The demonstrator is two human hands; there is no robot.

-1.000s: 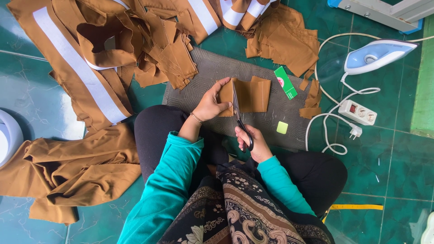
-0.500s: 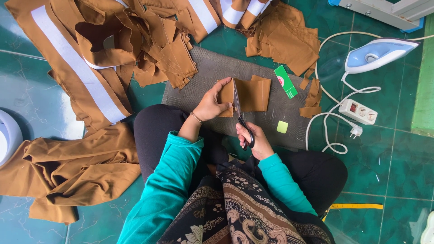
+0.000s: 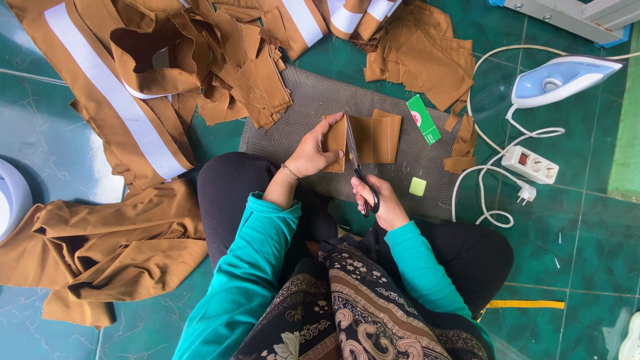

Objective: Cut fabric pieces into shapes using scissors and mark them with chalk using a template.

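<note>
Cut: scissors (image 3: 357, 167) are held in the right hand (image 3: 380, 200), fingers closed through the handles, blades partway into a folded brown fabric piece (image 3: 373, 137).
Hold: the piece is pinched at its left edge by the left hand (image 3: 313, 150), over the grey mat (image 3: 293, 107).
Done: cut brown pieces (image 3: 250, 83) are stacked beside the mat.
Left: this cut is judged unfinished.

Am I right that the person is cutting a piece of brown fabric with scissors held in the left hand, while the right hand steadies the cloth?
Not quite: the hands are swapped. In the head view the right hand works the scissors, and the left hand steadies the piece of brown fabric over the grey mat. The rest is right.
</note>
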